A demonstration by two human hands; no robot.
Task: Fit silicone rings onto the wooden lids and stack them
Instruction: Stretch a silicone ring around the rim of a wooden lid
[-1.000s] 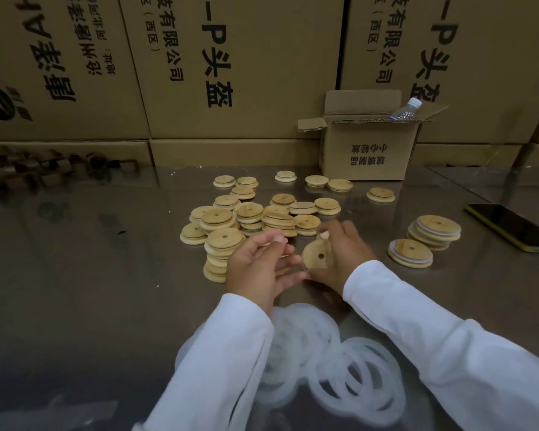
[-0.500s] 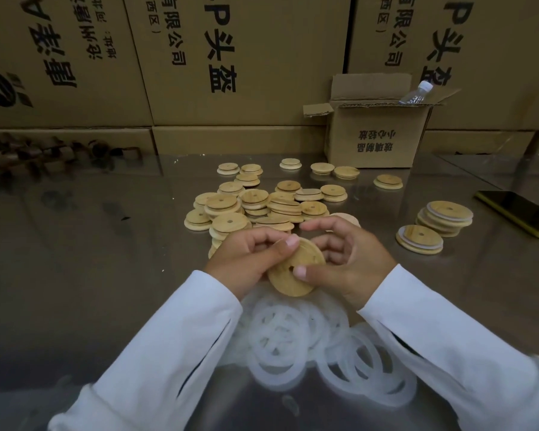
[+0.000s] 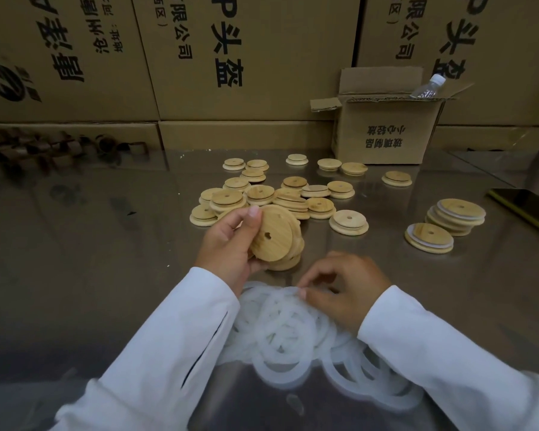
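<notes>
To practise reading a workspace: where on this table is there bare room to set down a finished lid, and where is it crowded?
Free: the broad bare table left of the loose lids; the gap between those lids and the ringed stacks; the strip before the stacks and phone. Crowded: the loose lids and the ring heap.

Light: dim and warm throughout.
Glare: a dull sheen is carried by the table.
Shadow: the near left corner is darkened.
Blur: the silicone rings are rendered hazy.
Edges: the cartons are bowed by the lens.
</notes>
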